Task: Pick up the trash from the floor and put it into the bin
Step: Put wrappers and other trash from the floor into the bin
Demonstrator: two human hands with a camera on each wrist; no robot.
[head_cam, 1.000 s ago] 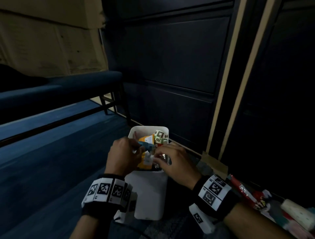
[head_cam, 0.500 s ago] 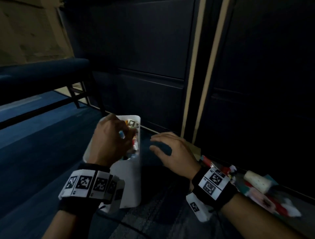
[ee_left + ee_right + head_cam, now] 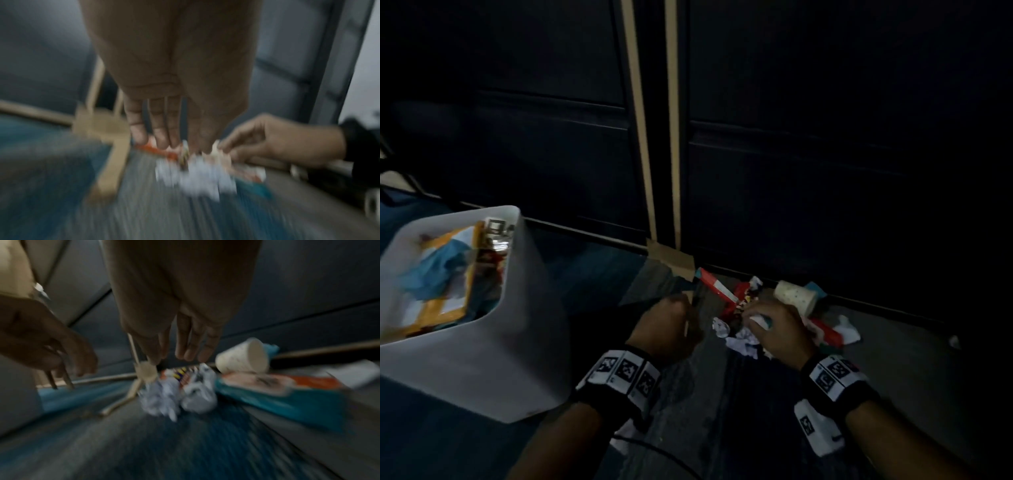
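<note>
A white bin (image 3: pixel 500 359) stands on the floor at the left, filled with wrappers and paper. The trash pile lies by the dark wall: crumpled white paper (image 3: pixel 739 342) (image 3: pixel 164 395), a tipped paper cup (image 3: pixel 796 296) (image 3: pixel 242 358), a red wrapper (image 3: pixel 717 286) and a teal-and-orange packet (image 3: pixel 287 391). My left hand (image 3: pixel 671 325) (image 3: pixel 164 142) points straight fingers down at the pile's left edge and holds nothing. My right hand (image 3: pixel 777 325) (image 3: pixel 180 356) hangs over the crumpled paper, fingertips at or just above it. Both wrist views are blurred.
Dark panelled doors with tan tape strips (image 3: pixel 640 137) close off the far side. A cardboard-coloured patch (image 3: pixel 671 257) sits at the foot of the strips. The floor is blue and grey carpet (image 3: pixel 756 428). A small white scrap (image 3: pixel 953 341) lies apart at the right.
Both hands have left the bin and moved right and down to the trash pile on the floor. The head view has swung right, so the bin now sits at the left.
</note>
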